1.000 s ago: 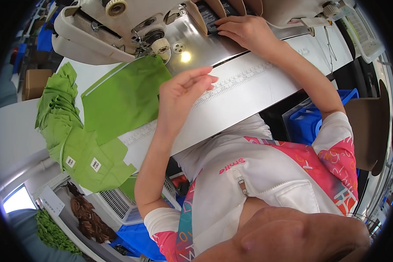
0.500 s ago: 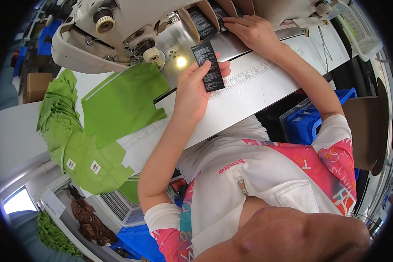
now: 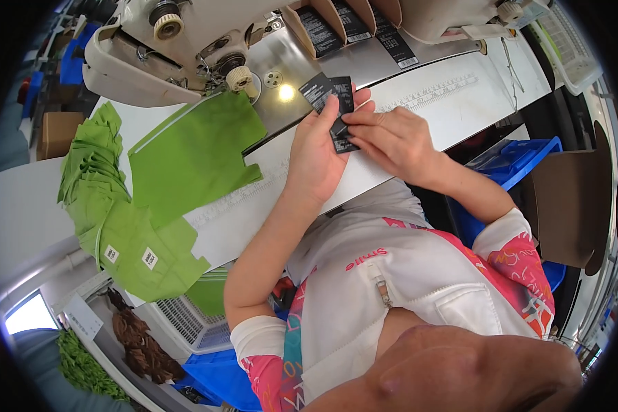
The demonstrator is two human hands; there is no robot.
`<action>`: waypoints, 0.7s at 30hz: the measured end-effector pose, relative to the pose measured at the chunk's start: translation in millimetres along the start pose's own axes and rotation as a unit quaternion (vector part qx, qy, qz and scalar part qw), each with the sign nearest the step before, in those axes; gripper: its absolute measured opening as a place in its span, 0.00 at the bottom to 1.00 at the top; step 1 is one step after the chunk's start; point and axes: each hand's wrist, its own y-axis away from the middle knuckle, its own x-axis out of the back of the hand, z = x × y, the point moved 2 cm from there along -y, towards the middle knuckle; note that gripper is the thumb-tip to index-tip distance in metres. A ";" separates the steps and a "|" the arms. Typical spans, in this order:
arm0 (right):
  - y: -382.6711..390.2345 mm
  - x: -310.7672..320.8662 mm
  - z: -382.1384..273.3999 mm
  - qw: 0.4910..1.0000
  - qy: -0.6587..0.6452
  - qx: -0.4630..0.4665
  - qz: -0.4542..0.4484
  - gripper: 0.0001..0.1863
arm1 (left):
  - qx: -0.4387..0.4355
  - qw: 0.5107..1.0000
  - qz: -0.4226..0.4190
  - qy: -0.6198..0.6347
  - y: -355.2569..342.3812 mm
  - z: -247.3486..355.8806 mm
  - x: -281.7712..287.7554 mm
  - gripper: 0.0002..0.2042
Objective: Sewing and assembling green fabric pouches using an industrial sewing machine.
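Note:
My left hand [image 3: 314, 154] holds two black printed fabric labels [image 3: 343, 96], its thumb pressed on them and fingers curled behind. My right hand [image 3: 398, 144] meets it from the right, fingertips pinching the lower part of the labels. Both are over the white ruled work surface [image 3: 281, 185], in front of the steel machine plate. A flat green fabric panel [image 3: 192, 151] with a white strip lies left of my hands; a pile of green pieces [image 3: 137, 240] with small white tags lies at its left.
Sewing machine [image 3: 137, 62] at upper left, another machine part [image 3: 446, 14] at upper right. A cardboard divider holder [image 3: 341, 24] with black labels stands between them. White basket [image 3: 563, 55] at right, blue bin [image 3: 508, 158] below the surface, baskets with brown and green material at lower left.
My left hand came to hold a label, now two. My right hand left the divider holder and moved down-left to join the labels. A black label now sticks out of the holder's right end.

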 end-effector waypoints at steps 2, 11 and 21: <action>-2.4 -0.3 -9.1 1.000 -0.007 0.009 -0.009 0.09 | -0.048 0.996 0.011 -0.076 8.3 2.3 5.5 0.17; -54.6 -6.5 16.8 0.912 -0.281 -0.164 -0.250 0.08 | 0.002 0.931 -0.004 -0.364 41.0 38.8 25.5 0.09; -11.7 -12.4 16.5 0.962 -0.188 -0.139 -0.139 0.08 | -0.278 0.703 0.030 -0.654 64.8 52.7 39.0 0.09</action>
